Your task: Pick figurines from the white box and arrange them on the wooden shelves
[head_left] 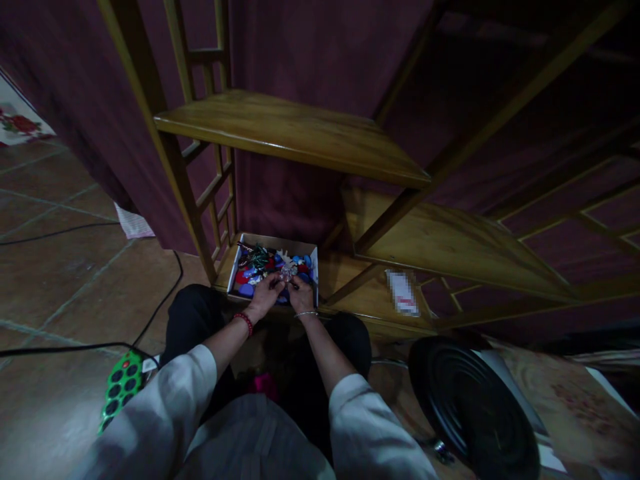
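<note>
A shallow white box [232,275] rests on the low wooden shelf, filled with small colourful pieces. Among them are a green spiky bundle [259,257], a purple round piece [247,290] and several blue and red ones. Over the box's front part, my left hand [265,294] and my right hand [301,297] come close together. Their fingertips pinch a small pale, shiny, spiky ornament [287,269] between them. Its exact kind is too small to make out. A red bead bracelet [245,324] circles my left wrist, and a thin pale one [305,313] my right.
Above the box juts a wooden shelf board [290,130], with slatted uprights on the left. A white packet [403,292] lies on the low shelf to the right. A black round ribbed object [470,407], a green power strip [121,387] and black cables are lower down.
</note>
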Demonstrator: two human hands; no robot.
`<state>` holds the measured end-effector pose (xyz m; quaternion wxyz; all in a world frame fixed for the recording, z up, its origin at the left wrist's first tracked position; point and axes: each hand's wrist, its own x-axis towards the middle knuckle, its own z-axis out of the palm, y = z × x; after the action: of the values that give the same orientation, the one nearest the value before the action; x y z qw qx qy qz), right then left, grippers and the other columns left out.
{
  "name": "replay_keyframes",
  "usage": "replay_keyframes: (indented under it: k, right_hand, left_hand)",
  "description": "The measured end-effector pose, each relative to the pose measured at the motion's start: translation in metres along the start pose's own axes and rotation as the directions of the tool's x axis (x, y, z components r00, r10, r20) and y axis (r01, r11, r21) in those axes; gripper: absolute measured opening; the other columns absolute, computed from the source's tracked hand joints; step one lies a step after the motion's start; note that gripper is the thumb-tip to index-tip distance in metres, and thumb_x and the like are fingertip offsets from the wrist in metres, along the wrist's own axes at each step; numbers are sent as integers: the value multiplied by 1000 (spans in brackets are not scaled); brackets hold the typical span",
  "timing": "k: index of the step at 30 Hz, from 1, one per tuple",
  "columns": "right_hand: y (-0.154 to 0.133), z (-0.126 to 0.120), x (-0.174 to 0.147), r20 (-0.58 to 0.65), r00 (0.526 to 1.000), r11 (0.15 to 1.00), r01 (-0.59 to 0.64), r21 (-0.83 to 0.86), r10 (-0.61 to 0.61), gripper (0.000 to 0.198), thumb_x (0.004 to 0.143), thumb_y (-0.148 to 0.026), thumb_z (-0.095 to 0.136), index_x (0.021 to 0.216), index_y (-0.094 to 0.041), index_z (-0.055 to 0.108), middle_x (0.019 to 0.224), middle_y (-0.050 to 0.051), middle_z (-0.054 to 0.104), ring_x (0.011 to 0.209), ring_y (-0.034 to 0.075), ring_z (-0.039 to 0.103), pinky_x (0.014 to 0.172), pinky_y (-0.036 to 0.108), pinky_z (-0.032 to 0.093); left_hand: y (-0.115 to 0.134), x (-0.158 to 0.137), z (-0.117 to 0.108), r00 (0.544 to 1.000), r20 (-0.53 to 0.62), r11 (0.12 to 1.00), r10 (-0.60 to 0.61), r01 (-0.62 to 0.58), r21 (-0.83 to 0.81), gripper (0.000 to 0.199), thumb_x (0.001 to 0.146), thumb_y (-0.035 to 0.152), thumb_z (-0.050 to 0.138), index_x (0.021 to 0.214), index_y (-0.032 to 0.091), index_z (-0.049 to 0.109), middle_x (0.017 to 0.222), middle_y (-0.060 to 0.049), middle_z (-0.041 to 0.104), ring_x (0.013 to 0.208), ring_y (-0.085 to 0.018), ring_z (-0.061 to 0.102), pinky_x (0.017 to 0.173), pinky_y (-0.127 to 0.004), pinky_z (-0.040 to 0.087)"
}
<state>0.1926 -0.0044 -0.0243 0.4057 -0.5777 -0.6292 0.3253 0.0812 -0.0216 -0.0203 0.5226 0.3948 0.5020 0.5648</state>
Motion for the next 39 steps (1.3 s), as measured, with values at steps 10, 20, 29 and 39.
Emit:
replay_keyframes:
  k: [10, 20, 29, 39]
  right_hand:
    - [6, 2, -1, -48, 997, 996, 62, 57, -60, 23, 72, -23, 52, 88, -21, 68, 92, 4, 70, 87, 19, 63, 85, 35, 48]
    - [8, 5, -1, 15, 996, 996, 86, 34, -87, 24, 73, -21, 55, 93, -23, 68, 98, 2, 69, 92, 18, 63, 88, 34, 47]
    - [8, 4, 0, 34, 995, 995, 95, 30, -96, 24, 74, -23, 54, 94, -23, 67, 98, 2, 69, 93, 18, 62, 87, 34, 47]
    - [-11, -2, 0, -7, 994, 992, 112, 54, -112, 21, 73, -25, 55, 90, -24, 68, 94, 2, 70, 87, 17, 63, 84, 31, 48]
  left_hand:
    - [-5, 4, -5, 992, -87, 992, -91, 83, -93, 16, 66, 18, 60, 81, 16, 65, 81, -2, 65, 78, -14, 59, 82, -31, 44]
    - [-8, 8, -9, 996, -59, 994, -67, 61, -90, 16, 61, 17, 62, 77, 16, 61, 76, -1, 64, 74, -13, 57, 80, -29, 44]
    - [-5, 6, -6, 994, -90, 992, -64, 53, -117, 19, 60, 17, 61, 79, 16, 61, 77, 0, 64, 73, -12, 56, 76, -27, 43]
    - [24, -1, -1, 992, -84, 984, -89, 74, -165, 19, 62, 24, 61, 79, 16, 61, 82, -2, 65, 78, -14, 57, 78, -29, 42]
